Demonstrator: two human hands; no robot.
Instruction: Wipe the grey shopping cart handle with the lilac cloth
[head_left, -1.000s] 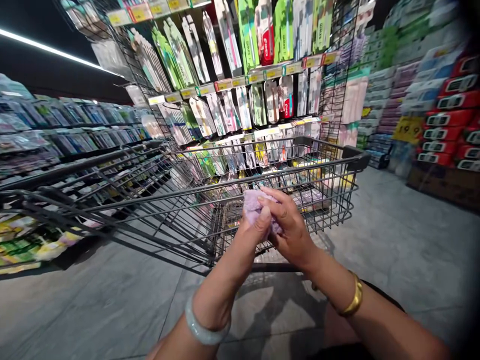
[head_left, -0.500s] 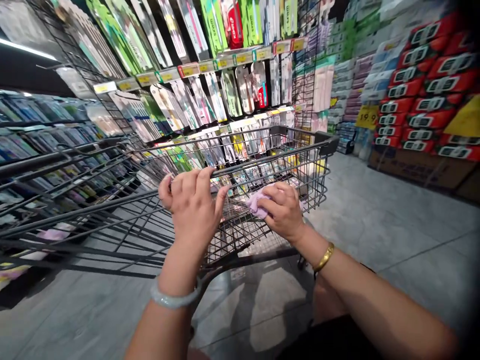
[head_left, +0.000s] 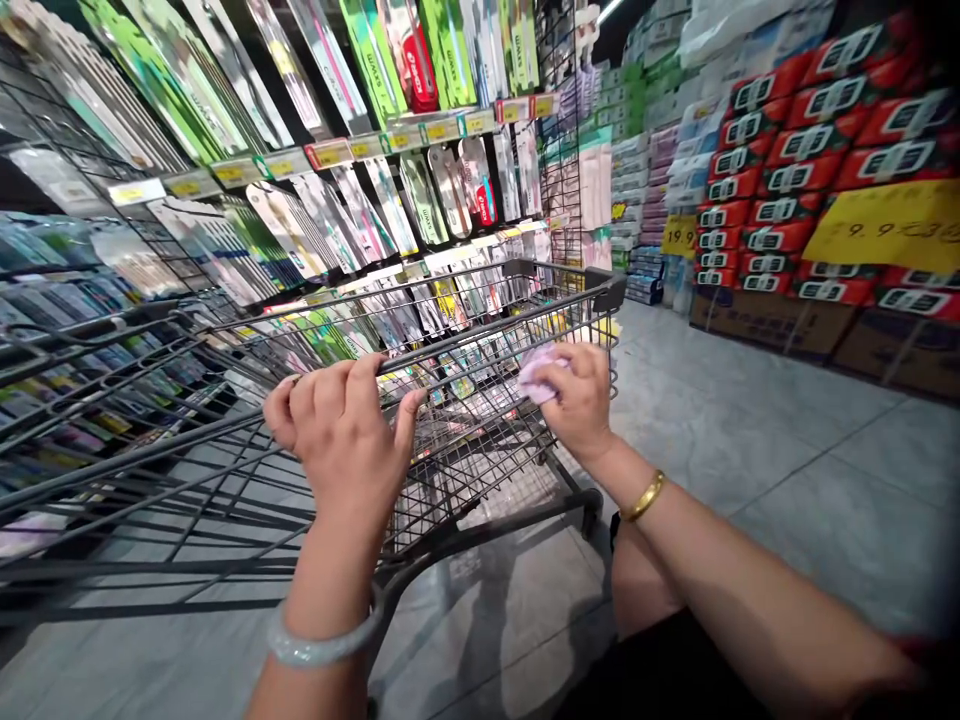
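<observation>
A dark wire shopping cart [head_left: 480,470] stands in front of me, seen from its side. My left hand [head_left: 341,425] grips the cart's top side rail, fingers curled over it and thumb sticking out to the right. In my right hand [head_left: 581,395] is a bunched light purple cloth [head_left: 541,375], pinched between thumb and fingers beside the upper wires of the basket. Whether the cloth touches the wires I cannot tell. A pale bangle [head_left: 324,640] circles my left wrist and a gold bracelet [head_left: 645,495] my right.
Behind the cart rises a display rack with several rows of toothbrush packs [head_left: 442,195] above price strips [head_left: 360,150]. Red-orange packages [head_left: 814,150] are stacked on cardboard boxes [head_left: 765,325] at the right, with yellow price signs [head_left: 892,228]. Grey tiled floor [head_left: 720,430] runs between.
The view has swung to the right, so rack and cart sit further left. My right hand with the cloth has moved right along the basket side, while my left hand keeps its hold on the rail.
</observation>
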